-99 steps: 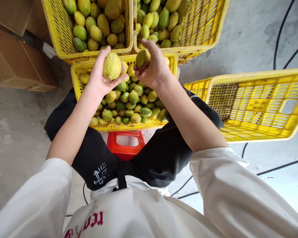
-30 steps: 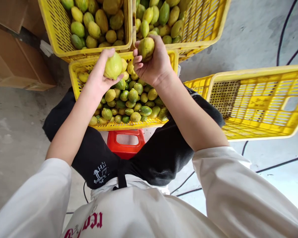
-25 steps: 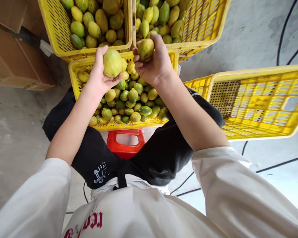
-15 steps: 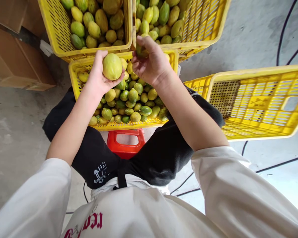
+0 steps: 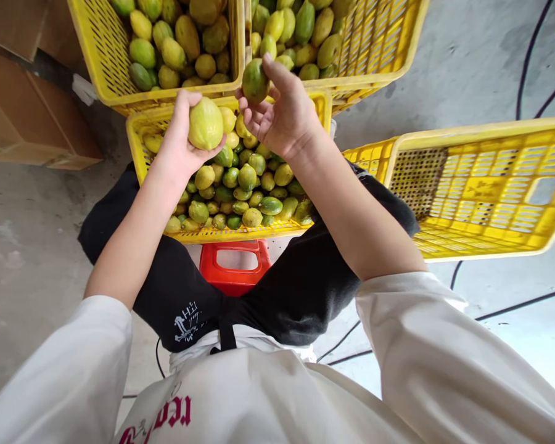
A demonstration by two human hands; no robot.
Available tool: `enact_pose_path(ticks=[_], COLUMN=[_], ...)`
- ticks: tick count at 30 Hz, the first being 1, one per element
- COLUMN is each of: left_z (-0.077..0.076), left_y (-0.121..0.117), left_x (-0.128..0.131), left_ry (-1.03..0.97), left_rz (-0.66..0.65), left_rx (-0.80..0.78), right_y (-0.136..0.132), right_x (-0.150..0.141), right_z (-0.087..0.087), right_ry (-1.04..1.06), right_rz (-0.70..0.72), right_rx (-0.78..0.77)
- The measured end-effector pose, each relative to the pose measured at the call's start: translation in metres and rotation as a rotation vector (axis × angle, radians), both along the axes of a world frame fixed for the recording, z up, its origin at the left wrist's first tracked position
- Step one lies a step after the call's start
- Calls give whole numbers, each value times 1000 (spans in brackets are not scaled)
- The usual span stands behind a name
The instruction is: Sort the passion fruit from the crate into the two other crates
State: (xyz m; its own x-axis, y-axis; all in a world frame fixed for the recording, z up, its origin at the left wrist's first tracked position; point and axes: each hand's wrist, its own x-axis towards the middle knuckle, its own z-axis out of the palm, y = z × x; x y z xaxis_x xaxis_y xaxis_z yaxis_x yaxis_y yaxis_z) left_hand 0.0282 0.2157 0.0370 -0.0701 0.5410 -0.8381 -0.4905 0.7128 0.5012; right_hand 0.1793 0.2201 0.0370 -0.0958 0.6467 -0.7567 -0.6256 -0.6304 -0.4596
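Note:
My left hand (image 5: 185, 132) is closed around a large yellow lemon (image 5: 206, 124), held above the near yellow crate (image 5: 231, 235). To its right, my right hand (image 5: 284, 108) pinches a darker green lemon (image 5: 256, 81) between thumb and fingers, close to the rim of the crates behind. Below both hands the near crate holds many green and yellow lemons (image 5: 247, 177) of mixed sizes. My right palm faces partly up, so most of its fingers show.
Two yellow crates, a back left one (image 5: 87, 52) and a back right one (image 5: 411, 43), contain more lemons. At right a yellow crate (image 5: 490, 188) lies beside my leg. A red stool (image 5: 234, 287) is between my legs. Cardboard boxes (image 5: 32, 111) stand left; black cables (image 5: 527, 61) cross the floor.
My right hand has turned and opened out a little, bringing the green lemon up into fuller view. My left hand with the yellow lemon has shifted slightly left.

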Motion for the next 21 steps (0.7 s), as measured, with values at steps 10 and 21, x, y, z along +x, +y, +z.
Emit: enact_pose_path(ticks=[10, 21], left_z=[0, -15], left_y=[-4, 1], left_x=[3, -10], left_ry=[-18, -184], left_rz=[-69, 47], left_rx=[-41, -71], right_y=[5, 7], right_x=[-3, -3], right_z=[0, -2], right_ry=[-105, -107], right_rz=[43, 63], right_rx=[12, -16])
